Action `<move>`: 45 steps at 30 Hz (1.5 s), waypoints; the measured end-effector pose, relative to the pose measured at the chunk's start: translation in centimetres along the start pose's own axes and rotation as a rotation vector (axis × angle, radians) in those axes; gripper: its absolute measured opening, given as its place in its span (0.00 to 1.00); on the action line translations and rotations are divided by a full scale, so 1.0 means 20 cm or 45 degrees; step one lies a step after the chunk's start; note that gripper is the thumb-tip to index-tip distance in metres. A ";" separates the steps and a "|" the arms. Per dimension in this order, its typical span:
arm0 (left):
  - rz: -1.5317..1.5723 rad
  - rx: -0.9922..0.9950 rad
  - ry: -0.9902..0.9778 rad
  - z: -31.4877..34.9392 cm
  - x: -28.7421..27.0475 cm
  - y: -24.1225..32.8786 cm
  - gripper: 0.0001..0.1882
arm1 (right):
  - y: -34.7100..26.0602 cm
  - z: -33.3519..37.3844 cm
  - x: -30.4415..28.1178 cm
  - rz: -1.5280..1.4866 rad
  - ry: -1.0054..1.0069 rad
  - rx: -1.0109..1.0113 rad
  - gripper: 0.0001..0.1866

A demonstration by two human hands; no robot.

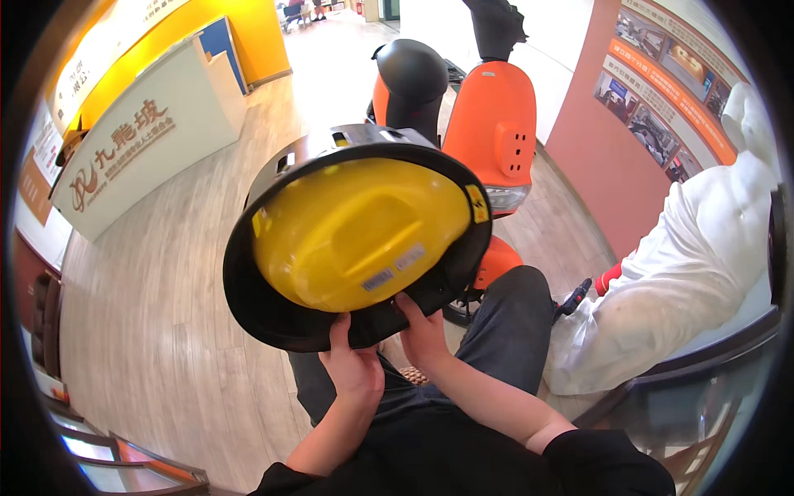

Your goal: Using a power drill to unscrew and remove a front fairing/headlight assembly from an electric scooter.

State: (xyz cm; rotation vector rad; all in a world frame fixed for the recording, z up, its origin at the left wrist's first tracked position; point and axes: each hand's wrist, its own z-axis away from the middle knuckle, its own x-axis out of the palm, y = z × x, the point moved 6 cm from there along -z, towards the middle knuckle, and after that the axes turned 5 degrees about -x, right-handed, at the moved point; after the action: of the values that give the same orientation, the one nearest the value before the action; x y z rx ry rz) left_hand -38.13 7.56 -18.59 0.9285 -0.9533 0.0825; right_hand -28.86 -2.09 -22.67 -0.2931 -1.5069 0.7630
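Over my lap I hold up a black bowl-shaped shell [281, 318] with slots in its far side, tilted so its wide rim faces me. Inside it lies a yellow hard-hat-like dome [331, 252] with a raised ridge and pale stickers on its near side. My left hand [356, 368] grips the near edge of the rim, thumb on top and fingers underneath. Just to its right, my right hand [424, 337] pinches the same edge in the same way. The fingertips below the rim are hidden.
An orange scooter [488, 124] with a black dome-shaped seat [411, 70] stands ahead. At the right are a white draped statue [678, 264] and a dark-handled tool [574, 298]. A reception counter [157, 132] stands far left, on a wood-look floor [165, 306].
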 end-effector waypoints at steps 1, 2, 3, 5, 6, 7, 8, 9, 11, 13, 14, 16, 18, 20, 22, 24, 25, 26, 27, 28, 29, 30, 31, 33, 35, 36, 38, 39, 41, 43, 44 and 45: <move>0.000 -0.046 0.017 0.01 0.00 -0.02 0.25 | -0.04 0.00 -0.01 0.034 -0.032 -0.011 0.20; -0.005 -0.103 0.029 0.02 0.00 -0.06 0.25 | -0.10 0.00 -0.03 0.035 -0.019 -0.027 0.20; -0.006 -0.110 0.024 0.05 0.02 -0.07 0.25 | -0.17 0.00 -0.04 0.244 -0.018 -0.095 0.16; -0.126 -0.151 -0.073 0.13 0.06 -0.09 0.26 | -0.35 0.00 -0.01 0.582 -0.031 -0.215 0.13; -0.125 -0.158 -0.088 0.14 0.01 -0.10 0.26 | -0.43 -0.01 -0.02 0.583 -0.024 -0.230 0.13; -0.252 -0.274 -0.271 0.15 -0.06 -0.12 0.27 | -0.49 -0.03 -0.03 0.528 -0.050 -0.129 0.13; -0.379 -0.390 -0.456 0.17 -0.14 -0.13 0.29 | -0.56 -0.04 -0.04 0.474 -0.073 -0.031 0.13; -0.518 -0.454 -0.675 0.17 -0.21 -0.10 0.35 | -0.64 -0.02 -0.02 0.511 -0.042 0.020 0.13; -0.994 -0.512 -1.208 0.11 -0.33 0.03 0.29 | -0.79 0.00 -0.07 0.608 -0.018 0.169 0.11; -1.242 -0.526 -1.463 0.07 -0.32 0.17 0.30 | -0.89 0.02 -0.14 0.768 0.036 0.395 0.05; -1.313 -0.583 -1.502 0.07 -0.22 0.25 0.30 | -0.95 0.02 -0.19 0.769 0.051 0.381 0.05; -1.393 -0.630 -1.527 0.00 -0.16 0.34 0.31 | -0.97 0.01 -0.30 0.922 0.056 0.546 0.03; -1.313 -0.711 -0.957 -0.21 -0.21 0.36 0.33 | -1.01 0.01 -0.38 0.983 0.084 0.536 0.01; -1.309 -0.689 -0.904 -0.25 -0.06 0.29 0.34 | -1.02 0.00 -0.43 1.088 0.037 0.585 0.03; -1.302 -0.675 -0.831 -0.28 0.08 0.21 0.36 | -1.05 0.01 -0.44 1.135 0.051 0.587 0.04; -1.204 -0.851 -0.866 -0.31 0.13 0.07 0.37 | -1.09 -0.01 -0.46 1.202 0.024 0.570 0.04; -1.202 -0.862 -0.840 -0.34 0.13 0.02 0.37 | -1.10 -0.02 -0.45 1.234 0.009 0.585 0.04; -1.061 -0.981 -0.887 -0.36 0.13 -0.05 0.38 | -1.12 -0.03 -0.47 1.265 0.028 0.564 0.03; -0.917 -1.097 -0.932 -0.36 0.14 -0.11 0.39 | -1.13 -0.04 -0.46 1.276 0.025 0.544 0.04; -0.911 -1.104 -0.907 -0.36 0.12 -0.14 0.39 | -1.14 -0.04 -0.45 1.288 0.022 0.526 0.05; -0.847 -1.071 -0.963 -0.37 0.14 -0.18 0.41 | -1.15 -0.04 -0.46 1.292 0.023 0.539 0.05; -0.781 -1.038 -1.016 -0.37 0.15 -0.20 0.42 | -1.16 -0.04 -0.48 1.281 0.033 0.537 0.04; -0.756 -0.987 -1.052 -0.36 0.15 -0.21 0.43 | -1.16 -0.03 -0.50 1.272 0.044 0.538 0.04; -0.741 -0.946 -1.000 -0.31 0.16 -0.21 0.44 | -1.18 -0.01 -0.54 1.330 0.154 0.548 0.07; -0.750 -0.944 -0.956 -0.26 0.13 -0.20 0.46 | -1.20 0.04 -0.62 1.288 0.236 0.562 0.17; -0.679 -1.045 -0.859 -0.28 0.01 -0.23 0.46 | -1.21 0.07 -0.60 1.227 0.296 0.518 0.16; -0.623 -1.026 -0.723 -0.31 -0.01 -0.08 0.46 | -1.34 0.18 -0.67 1.183 0.561 0.404 0.14; -0.524 -0.922 -0.621 -0.39 -0.03 -0.01 0.41 | -1.38 0.22 -0.71 1.030 0.539 0.345 0.12; -0.651 -0.502 -0.511 -0.54 -0.16 0.22 0.37 | -1.49 0.28 -0.69 1.031 0.639 0.272 0.12; -0.793 -0.257 -0.301 -0.57 -0.27 0.41 0.29 | -1.55 0.33 -0.71 0.998 0.763 0.180 0.11; -0.789 -0.285 -0.297 -0.58 -0.30 0.41 0.29 | -1.62 0.39 -0.76 1.046 0.872 0.088 0.09; -0.804 -0.344 -0.328 -0.59 -0.32 0.42 0.28 | -1.68 0.43 -0.79 1.045 0.864 0.087 0.09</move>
State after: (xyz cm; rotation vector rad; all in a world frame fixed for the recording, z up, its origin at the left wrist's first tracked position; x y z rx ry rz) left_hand -37.89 23.29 -20.69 0.9614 -0.8395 -0.6994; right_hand -26.26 -39.08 -13.63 -1.0422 -0.6787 1.1936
